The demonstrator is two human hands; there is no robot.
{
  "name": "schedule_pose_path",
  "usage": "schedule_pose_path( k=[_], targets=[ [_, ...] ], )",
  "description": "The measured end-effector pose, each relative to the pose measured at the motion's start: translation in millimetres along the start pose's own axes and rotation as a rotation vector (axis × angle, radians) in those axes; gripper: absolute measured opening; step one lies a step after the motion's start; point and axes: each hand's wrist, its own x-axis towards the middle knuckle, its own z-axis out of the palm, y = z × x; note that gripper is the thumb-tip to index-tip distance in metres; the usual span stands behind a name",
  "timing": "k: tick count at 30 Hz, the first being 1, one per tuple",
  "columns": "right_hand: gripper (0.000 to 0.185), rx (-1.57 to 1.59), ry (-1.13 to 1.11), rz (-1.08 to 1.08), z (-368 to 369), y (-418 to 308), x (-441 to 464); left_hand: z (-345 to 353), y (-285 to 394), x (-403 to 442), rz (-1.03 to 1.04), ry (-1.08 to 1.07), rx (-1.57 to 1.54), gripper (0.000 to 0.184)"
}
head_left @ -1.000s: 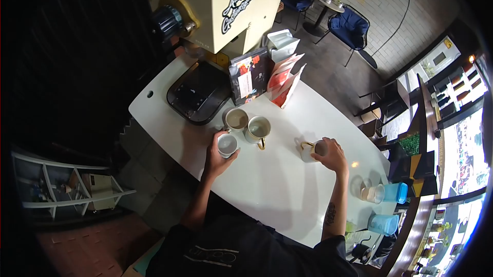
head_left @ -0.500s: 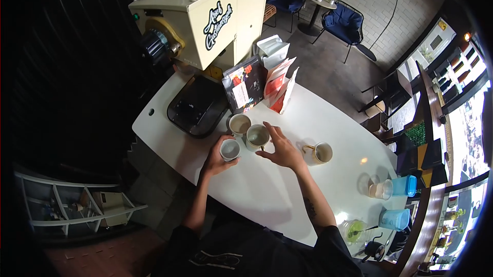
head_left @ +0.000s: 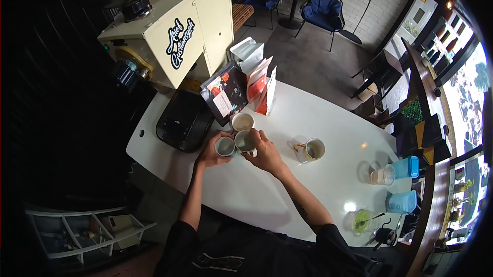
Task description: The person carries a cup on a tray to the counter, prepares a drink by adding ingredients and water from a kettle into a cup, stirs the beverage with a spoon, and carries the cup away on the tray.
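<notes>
Three cups stand close together on the white table, left of its middle. My left hand is wrapped round the left side of the small white cup. Just right of that cup, my right hand grips another white cup from its right side, hiding its handle. Behind these two sits a third cup, which neither hand seems to hold. A mug with a gold handle stands apart to the right, its handle pointing left.
A cream grinder and a black scale are at the back left. Beside them stand a dark box and red-white bags. Blue containers, a clear cup and a green drink line the right end.
My right hand has left the gold-handled mug, moved left and taken hold of the cup beside my left hand's cup. My left hand still holds its cup. The camera view has shifted.
</notes>
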Motion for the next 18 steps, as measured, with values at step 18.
schedule_pose_path(
  k=[18],
  targets=[
    [0.087, 0.080, 0.077, 0.145, 13, -13, 12, -17, -6, 9, 0.027, -0.087, 0.072, 0.066]
  ],
)
